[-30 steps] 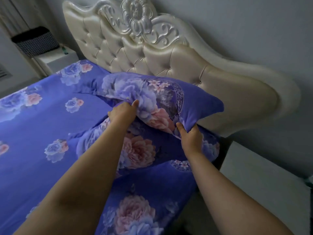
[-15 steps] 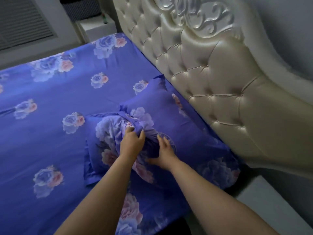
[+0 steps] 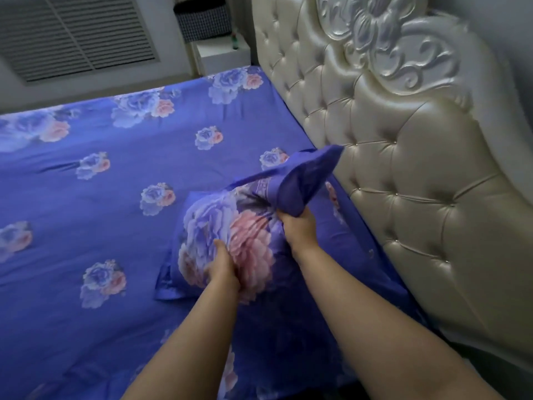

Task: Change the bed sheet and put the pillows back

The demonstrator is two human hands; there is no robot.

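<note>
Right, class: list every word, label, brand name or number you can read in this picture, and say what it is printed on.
None can be read.
The pillow held by the left hand and right hand, and the bed sheet, carry only printed flowers.
The headboard has carved scrolls, no lettering.
The small green bottle on the far nightstand is too small and blurred to read.

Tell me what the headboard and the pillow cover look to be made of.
Headboard: cream leather or leatherette by the look, with a glossy sheen, button tufting and a carved floral crest.
Pillow cover: thin woven fabric, probably cotton or a blend; matte floral print that creases and bunches where each hand grips it.
</note>
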